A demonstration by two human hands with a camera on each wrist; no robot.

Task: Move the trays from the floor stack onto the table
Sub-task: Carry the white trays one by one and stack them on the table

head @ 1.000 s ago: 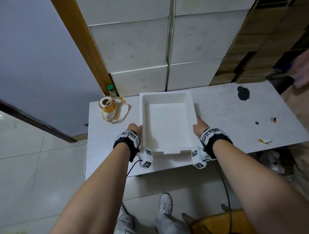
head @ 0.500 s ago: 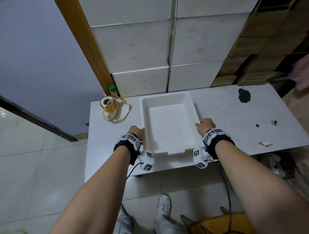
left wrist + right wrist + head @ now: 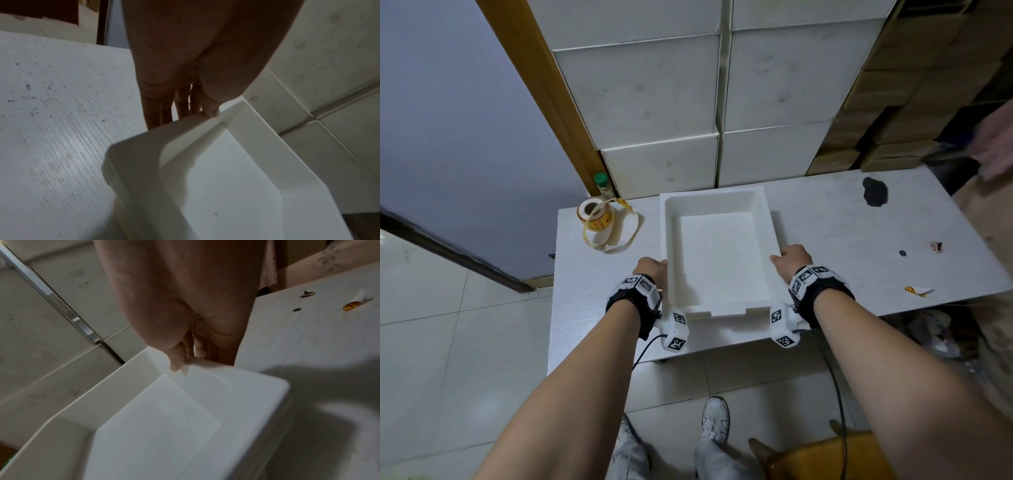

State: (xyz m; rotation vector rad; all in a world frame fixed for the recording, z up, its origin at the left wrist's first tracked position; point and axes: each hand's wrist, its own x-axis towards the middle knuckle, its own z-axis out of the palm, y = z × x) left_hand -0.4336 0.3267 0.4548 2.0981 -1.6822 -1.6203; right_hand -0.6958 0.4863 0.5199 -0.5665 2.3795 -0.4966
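Both forearms bare, no sleeves. Left wrist band point(image 3: 632, 294): black strap, white plates printed with black-and-white square markers. Right wrist band point(image 3: 815, 286): same make. White camera block point(image 3: 674, 330) under left wrist, another point(image 3: 783, 324) under right, both marker-tagged. Black cable point(image 3: 837, 394) trails from right block. Grey trousers point(image 3: 626, 455); white-grey sneaker point(image 3: 716, 416).

The head view was evenly lit and sharp at centre, with lines bowed toward the edges and a blurred right margin. Both wrist views were dim and soft; broad shadows lay across the tabletop point(image 3: 320, 353).
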